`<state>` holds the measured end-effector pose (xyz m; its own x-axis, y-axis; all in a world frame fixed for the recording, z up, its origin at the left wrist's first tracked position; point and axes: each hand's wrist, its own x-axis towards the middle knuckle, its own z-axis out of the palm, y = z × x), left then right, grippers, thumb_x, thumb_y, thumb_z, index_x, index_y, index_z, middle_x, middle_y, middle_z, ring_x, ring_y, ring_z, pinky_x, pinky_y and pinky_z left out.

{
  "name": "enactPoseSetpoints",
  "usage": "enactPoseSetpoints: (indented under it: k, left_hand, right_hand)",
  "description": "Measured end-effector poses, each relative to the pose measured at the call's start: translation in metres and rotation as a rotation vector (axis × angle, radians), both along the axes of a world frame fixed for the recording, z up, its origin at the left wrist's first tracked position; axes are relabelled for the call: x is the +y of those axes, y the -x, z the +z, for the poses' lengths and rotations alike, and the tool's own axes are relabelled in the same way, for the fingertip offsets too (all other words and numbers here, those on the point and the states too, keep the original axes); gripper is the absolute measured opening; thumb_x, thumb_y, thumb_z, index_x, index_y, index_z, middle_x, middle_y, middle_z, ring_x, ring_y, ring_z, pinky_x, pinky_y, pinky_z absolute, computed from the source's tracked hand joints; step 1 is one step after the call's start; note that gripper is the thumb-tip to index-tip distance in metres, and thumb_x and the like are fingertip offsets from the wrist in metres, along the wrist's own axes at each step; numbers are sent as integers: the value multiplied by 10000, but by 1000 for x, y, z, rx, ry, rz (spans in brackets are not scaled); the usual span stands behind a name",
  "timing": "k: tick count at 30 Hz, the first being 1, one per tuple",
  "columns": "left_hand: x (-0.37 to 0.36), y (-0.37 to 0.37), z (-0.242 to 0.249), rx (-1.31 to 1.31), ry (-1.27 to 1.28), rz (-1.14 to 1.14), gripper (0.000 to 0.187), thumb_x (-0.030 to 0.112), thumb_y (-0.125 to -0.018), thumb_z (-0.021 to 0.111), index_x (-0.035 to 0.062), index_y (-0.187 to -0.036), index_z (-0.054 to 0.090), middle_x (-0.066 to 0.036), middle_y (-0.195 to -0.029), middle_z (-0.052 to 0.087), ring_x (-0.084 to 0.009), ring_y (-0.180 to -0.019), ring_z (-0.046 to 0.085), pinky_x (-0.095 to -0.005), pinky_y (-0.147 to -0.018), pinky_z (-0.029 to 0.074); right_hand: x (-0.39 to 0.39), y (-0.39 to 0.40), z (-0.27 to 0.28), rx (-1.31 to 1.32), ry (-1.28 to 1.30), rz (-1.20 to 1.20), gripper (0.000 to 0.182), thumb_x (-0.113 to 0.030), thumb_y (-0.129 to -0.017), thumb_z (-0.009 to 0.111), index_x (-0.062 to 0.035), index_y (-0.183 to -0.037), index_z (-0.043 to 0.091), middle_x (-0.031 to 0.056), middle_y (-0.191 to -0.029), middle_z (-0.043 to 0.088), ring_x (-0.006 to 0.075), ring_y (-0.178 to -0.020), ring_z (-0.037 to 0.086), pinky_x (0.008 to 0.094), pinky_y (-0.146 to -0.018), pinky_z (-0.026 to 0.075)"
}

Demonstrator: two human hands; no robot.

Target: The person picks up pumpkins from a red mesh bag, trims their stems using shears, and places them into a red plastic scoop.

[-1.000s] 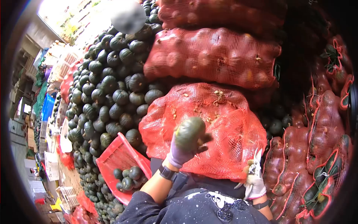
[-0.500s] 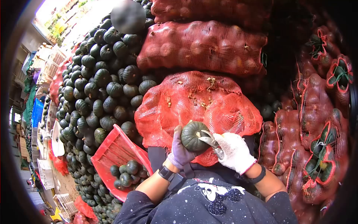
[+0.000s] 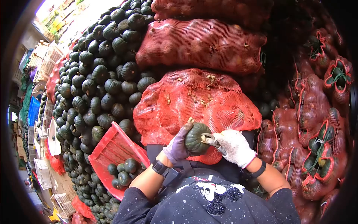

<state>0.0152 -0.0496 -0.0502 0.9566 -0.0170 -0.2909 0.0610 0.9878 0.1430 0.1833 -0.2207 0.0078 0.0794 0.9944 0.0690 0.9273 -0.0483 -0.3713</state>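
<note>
A dark green pumpkin [image 3: 194, 142] is gripped in my left hand [image 3: 176, 148], which wears a purple-grey glove and wraps round its left side. My right hand [image 3: 237, 150], in a white knit glove, is closed on pruning shears [image 3: 215, 142]. Their blades meet the pale stem [image 3: 203, 138] on the pumpkin's right side. Just beyond both hands lies a filled red mesh bag [image 3: 179, 108], with dry stem bits [image 3: 211, 80] scattered over its top.
To the left, a large heap of green pumpkins [image 3: 106, 86] rises beside a tilted red crate [image 3: 121, 140] holding several more. Full mesh sacks [image 3: 201, 46] lie ahead. More tied sacks [image 3: 287, 128] are stacked on the right.
The pumpkin has turned in my left hand, so its stem now faces right toward the shears. My right hand has shifted slightly right with them.
</note>
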Motion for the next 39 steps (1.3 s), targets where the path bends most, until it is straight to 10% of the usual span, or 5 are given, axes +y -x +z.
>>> enactPoseSetpoints:
  k: [9, 18, 23, 26, 39]
  left_hand:
    - [4, 35, 8, 168, -244, 374, 643, 564, -950, 604, 68, -1356, 554, -101, -1327, 620, -283, -1233, 594, -492, -1122, 432]
    - [76, 223, 37, 1535, -2171, 58, 755, 289, -832, 785, 29, -1456, 447, -157, -1355, 581, -295, -1278, 547, -438, -1126, 404]
    - [39, 69, 18, 137, -2093, -37, 1197, 477, -627, 851, 95, -1597, 262, -261, -1644, 157, -448, -1527, 106, -571, -1212, 153]
    - [-9, -13, -35, -348, -2278, 187, 782, 392, -624, 796, 92, -1322, 613, -257, -1517, 426, -435, -1390, 418, -579, -1091, 360]
    - [-13, 8, -73, -70, -1948, 150, 224, 248, -753, 616, 27, -716, 608, -193, -683, 590, -391, -690, 579, -467, -635, 441]
  right_hand:
    - [7, -20, 12, 1832, -261, -735, 361, -97, -928, 573, -102, -1286, 527, -27, -807, 516, 102, -667, 547, 217, -614, 484]
    - [-11, -51, 2, 1486, -322, -804, 442, -165, -939, 580, -93, -1362, 475, 54, -975, 530, 185, -798, 541, 328, -758, 458]
    - [5, -28, -7, 1251, -11, -629, 551, -166, -907, 630, -99, -1414, 426, 110, -1109, 534, 240, -941, 545, 403, -882, 439]
    - [8, -23, -7, 1133, 109, -537, 621, -167, -888, 661, -102, -1446, 396, 144, -1189, 537, 272, -1026, 547, 448, -956, 428]
    - [86, -179, -191, 653, -240, -780, 338, -62, -754, 703, -10, -1053, 556, 43, -751, 543, 164, -577, 517, 351, -517, 442]
